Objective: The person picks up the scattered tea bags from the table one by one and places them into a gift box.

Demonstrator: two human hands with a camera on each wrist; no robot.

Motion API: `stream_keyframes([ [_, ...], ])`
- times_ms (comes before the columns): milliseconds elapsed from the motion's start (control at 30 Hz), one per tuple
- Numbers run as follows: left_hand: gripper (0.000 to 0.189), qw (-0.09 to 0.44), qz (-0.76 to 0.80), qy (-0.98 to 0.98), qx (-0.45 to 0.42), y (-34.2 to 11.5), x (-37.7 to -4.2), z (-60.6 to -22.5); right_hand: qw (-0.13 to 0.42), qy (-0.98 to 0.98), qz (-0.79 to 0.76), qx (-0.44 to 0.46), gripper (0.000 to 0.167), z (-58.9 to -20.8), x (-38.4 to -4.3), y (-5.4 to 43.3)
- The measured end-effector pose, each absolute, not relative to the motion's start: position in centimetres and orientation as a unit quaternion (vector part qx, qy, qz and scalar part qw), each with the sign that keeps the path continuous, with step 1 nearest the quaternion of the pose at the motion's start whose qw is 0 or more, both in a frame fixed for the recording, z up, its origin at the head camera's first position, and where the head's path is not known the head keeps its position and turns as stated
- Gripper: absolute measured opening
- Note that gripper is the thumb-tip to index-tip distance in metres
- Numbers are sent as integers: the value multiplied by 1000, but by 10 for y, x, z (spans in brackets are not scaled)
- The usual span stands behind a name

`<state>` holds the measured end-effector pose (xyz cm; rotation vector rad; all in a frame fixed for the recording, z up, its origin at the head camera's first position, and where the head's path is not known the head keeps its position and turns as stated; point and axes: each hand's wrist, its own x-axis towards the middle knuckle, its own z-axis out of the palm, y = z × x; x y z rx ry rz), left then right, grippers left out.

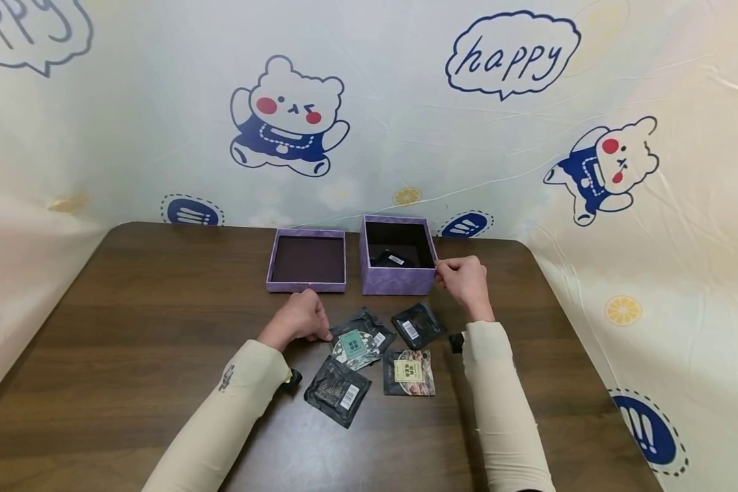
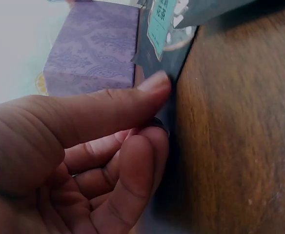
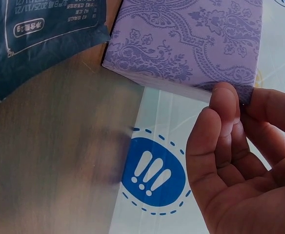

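- Head: purple box (image 1: 396, 281) sits open-topped near the far edge of the wooden table (image 1: 129, 342). Square, deep, straight-walled, black inside; at least one black packet (image 1: 396, 260) with a white label is in it.
- Head: shallow purple lid (image 1: 310, 260) lies left of it, hollow side up, dark inner face, thin rim.
- Head: four flat, roughly square packets on the table in front: teal-label packet (image 1: 358, 342), yellow-label packet (image 1: 409, 373), near-left barcode packet (image 1: 337, 391), box-side barcode packet (image 1: 418, 326). Black, crinkled, slightly shiny.
- Head: my hands are apart. Left hand (image 1: 300, 316) is at the left corner of the teal-label packet; right hand (image 1: 465, 280) is on the box's near right corner.
- Left wrist: my fingers are curled, thumb tip close to the index tip, by dark packet material. Can't tell if I have a grip on it. Teal label shows beyond the thumb; wood grain fills the right.
- Right wrist: my thumb and fingertips pinch the box at its corner. Wall is lilac with a darker scrolled floral print, crisp edges. Dark packet with pale printing and wrinkled edges lies beside it; printed cloth (image 3: 154, 204) behind.
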<state>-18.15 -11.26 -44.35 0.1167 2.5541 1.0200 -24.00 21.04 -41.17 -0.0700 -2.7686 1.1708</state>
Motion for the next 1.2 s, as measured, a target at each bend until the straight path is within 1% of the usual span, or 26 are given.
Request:
stream_keyframes([
  [233, 15, 180, 416, 891, 19, -113, -182, -444, 70, -920, 385, -22, 27, -411, -240, 210],
  [467, 7, 190, 522, 831, 4, -113, -182, -445, 68, -918, 390, -20, 26, -410, -238, 210],
  [733, 15, 200, 591, 781, 9, -120, -185, -450, 67, -918, 391, -20, 26, -409, -238, 209],
  [967, 16, 204, 619, 758, -7, -122, -189, -452, 67, -918, 391, -22, 26, -410, -238, 210],
  [1200, 18, 209, 643, 737, -16, -119, -191, -447, 69, -919, 387, -20, 26, -412, -239, 211],
])
